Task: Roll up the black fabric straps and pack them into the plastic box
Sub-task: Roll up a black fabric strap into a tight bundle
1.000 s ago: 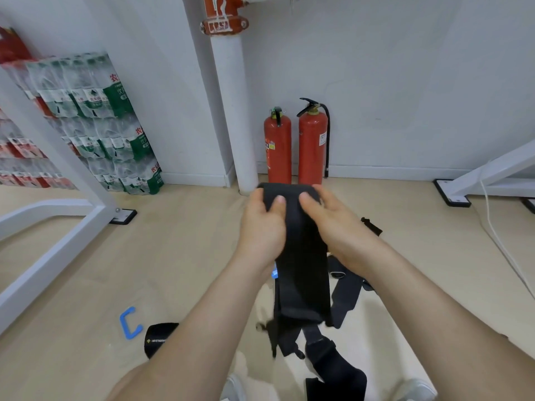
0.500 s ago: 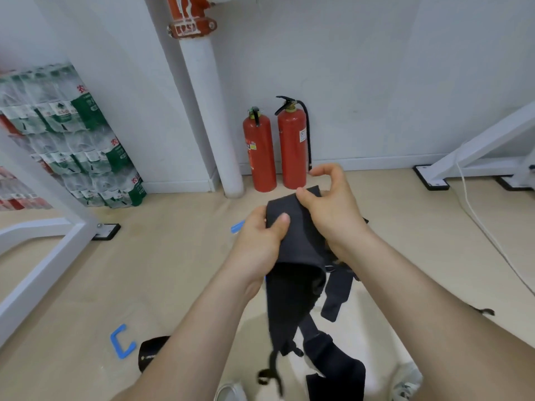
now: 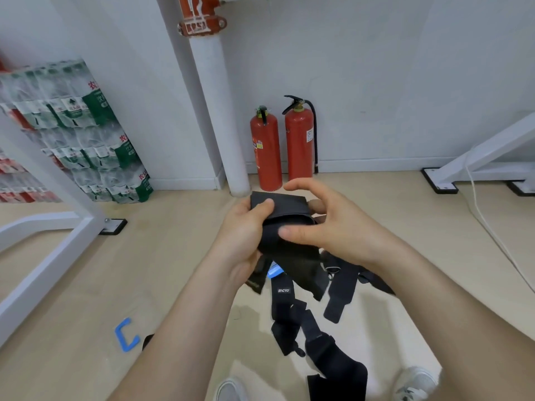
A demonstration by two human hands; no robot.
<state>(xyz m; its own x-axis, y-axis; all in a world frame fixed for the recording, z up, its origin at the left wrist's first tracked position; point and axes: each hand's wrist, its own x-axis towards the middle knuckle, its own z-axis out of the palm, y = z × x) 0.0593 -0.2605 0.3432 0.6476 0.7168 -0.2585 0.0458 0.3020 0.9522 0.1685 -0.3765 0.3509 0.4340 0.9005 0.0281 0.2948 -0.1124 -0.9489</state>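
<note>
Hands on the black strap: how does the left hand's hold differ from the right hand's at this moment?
The left hand wraps the folded black strap from the side, thumb flat on top; the right hand seems to pinch it, thumb in front, one finger behind. The left hand's fingers are hidden under the fabric; the right hand's index finger arches clear above. Both hold the same strap, its loose end hanging below.

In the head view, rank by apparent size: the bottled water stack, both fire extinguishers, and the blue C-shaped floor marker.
1. bottled water stack
2. left fire extinguisher and right fire extinguisher: about alike, so unranked
3. blue C-shaped floor marker, smallest despite lying nearer the camera
</note>
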